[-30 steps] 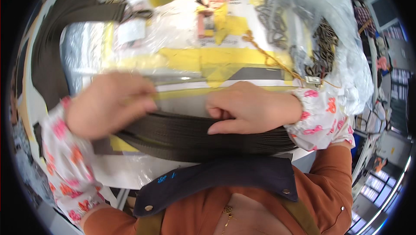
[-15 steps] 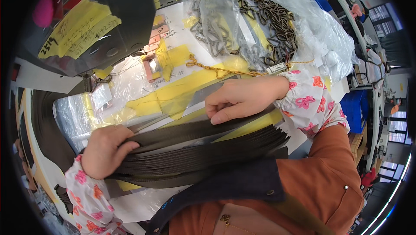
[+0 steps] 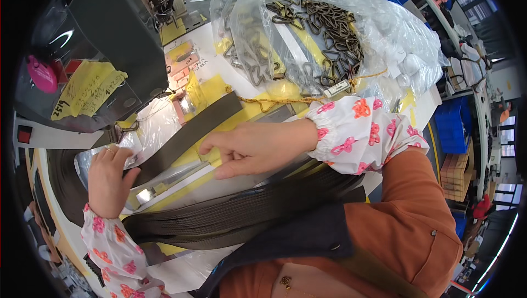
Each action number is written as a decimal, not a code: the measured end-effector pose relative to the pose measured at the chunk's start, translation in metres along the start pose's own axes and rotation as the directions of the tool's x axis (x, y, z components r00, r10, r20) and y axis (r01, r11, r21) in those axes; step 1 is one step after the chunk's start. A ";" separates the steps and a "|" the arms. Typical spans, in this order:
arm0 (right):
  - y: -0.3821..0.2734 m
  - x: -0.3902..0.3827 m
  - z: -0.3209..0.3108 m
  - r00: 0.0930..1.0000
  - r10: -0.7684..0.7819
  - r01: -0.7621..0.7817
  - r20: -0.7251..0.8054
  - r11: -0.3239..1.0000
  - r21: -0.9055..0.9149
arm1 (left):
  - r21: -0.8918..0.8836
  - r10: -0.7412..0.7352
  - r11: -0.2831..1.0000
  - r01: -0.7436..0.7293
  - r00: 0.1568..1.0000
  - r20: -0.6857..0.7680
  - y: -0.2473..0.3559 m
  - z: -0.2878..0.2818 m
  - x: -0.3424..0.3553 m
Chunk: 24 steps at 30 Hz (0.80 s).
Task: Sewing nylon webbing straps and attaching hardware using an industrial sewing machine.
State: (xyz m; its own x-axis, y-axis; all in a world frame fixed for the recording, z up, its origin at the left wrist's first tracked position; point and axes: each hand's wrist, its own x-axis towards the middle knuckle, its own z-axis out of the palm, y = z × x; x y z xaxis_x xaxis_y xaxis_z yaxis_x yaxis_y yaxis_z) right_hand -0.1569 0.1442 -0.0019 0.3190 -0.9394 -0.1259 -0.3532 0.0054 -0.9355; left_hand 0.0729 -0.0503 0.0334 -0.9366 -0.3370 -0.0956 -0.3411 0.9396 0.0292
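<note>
Flat dark-brown webbing strip point(image 3: 189, 134) has shifted farther beyond the stacked dark-brown webbing bundle point(image 3: 219, 210): one apart, remainder stacked; left hand point(image 3: 111, 180) half-curled at strip, grip indeterminable; right hand point(image 3: 263, 147) loosely parted, empty, beyond bundle

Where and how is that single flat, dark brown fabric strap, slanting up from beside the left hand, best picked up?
Probably by the upper end of the strap, coming from the right with the right hand: that squared end lies clear of both hands, and its long straight edges suit a pinch across. The left hand crowds the lower end.
</note>
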 end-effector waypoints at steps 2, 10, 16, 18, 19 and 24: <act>0.006 0.006 0.003 0.991 -0.013 0.021 -0.133 0.998 0.059 | -0.157 0.192 0.967 -0.199 0.980 -0.059 0.035 -0.007 0.024; -0.019 -0.047 -0.026 0.908 -0.319 0.199 -0.273 0.899 -0.390 | -0.298 0.282 0.861 -0.412 0.875 -0.393 0.106 0.026 0.078; 0.012 -0.096 -0.120 0.691 -0.106 -0.520 -0.715 0.615 -0.593 | -0.331 0.192 0.889 -0.316 0.914 -0.357 0.127 0.040 0.101; 0.052 -0.097 -0.145 0.682 -0.168 -0.562 -0.712 0.503 -0.657 | -0.405 0.249 0.844 -0.353 0.925 -0.287 0.122 0.037 0.095; 0.067 -0.093 -0.151 0.668 -0.157 -0.606 -0.728 0.454 -0.653 | -0.494 0.300 0.789 -0.366 0.931 -0.210 0.116 0.040 0.091; 0.100 -0.069 -0.178 0.593 -0.021 -0.787 -0.805 0.197 -0.585 | -0.617 0.153 0.748 -0.244 0.968 -0.197 0.071 0.047 0.054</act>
State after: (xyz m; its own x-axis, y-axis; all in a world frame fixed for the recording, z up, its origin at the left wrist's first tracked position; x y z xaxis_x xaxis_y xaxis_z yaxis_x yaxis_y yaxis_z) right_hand -0.3707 0.1484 -0.0281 -0.5114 -0.8331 0.2108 -0.8350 0.5397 0.1073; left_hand 0.0016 0.0011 -0.0163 -0.9750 -0.1942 0.1082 -0.0759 0.7482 0.6591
